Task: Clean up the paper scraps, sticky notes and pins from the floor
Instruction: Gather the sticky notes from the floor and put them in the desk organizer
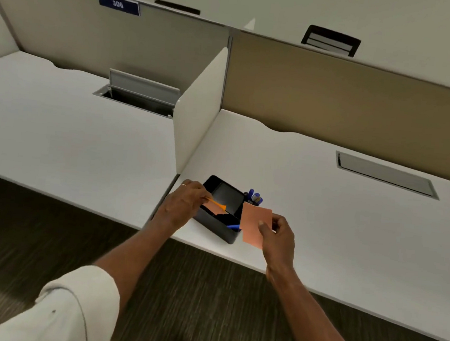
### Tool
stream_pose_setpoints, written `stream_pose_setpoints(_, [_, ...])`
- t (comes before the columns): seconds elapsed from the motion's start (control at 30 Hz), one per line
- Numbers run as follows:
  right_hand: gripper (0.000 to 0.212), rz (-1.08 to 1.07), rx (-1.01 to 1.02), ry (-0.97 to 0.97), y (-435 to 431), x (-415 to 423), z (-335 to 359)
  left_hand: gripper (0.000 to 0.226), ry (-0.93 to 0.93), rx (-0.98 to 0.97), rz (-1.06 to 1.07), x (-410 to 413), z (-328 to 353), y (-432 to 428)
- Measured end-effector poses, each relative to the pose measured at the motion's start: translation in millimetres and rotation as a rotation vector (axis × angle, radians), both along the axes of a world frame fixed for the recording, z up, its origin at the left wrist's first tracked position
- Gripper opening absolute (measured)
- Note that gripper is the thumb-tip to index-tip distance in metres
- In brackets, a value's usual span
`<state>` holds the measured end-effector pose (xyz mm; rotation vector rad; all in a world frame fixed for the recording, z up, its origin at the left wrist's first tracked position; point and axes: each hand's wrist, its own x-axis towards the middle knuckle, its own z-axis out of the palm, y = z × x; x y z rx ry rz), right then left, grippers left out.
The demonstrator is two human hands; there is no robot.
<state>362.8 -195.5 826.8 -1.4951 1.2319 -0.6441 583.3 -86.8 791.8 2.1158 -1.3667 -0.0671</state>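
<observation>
A black desk organizer [214, 223] stands near the front edge of the white desk [324, 207]. My left hand [185, 201] is at its left side, pinching an orange sticky note [216, 205] over the open compartment. My right hand [278, 230] holds a stack of salmon-pink sticky notes [254, 224] upright just to the right of the organizer. Blue pens [254, 196] stand in the organizer's back right corner, and a blue item [233, 226] lies in the front compartment. No pins or scraps are visible on the floor.
A white divider panel [196, 112] separates two desks. A closed cable hatch [385, 173] sits at the right desk's back, and an open cable hatch [140, 95] on the left desk. Brown striped carpet [47, 235] lies below. Tan partition walls rise behind.
</observation>
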Motion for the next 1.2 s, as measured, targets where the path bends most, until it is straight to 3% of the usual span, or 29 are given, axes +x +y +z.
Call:
stream_pose_setpoints(0.17, [0.029,0.039,0.002,0.034,-3,37,-7,0.021,-0.005,0.062,-0.141,33,-36,-12])
stream_pose_setpoints(0.5, [0.028,0.02,-0.03,0.063,-6,73,-20,0.023,0.1,0.01,-0.106,52,-66,-22])
stream_pose_setpoints(0.77, [0.031,0.034,-0.039,0.152,-6,77,-34,0.036,-0.104,0.124,-0.145,60,-77,-17])
stream_pose_setpoints(1.2, [0.018,-0.046,-0.163,0.136,-19,121,-31,0.052,-0.415,0.241,-0.343,86,-59,-35])
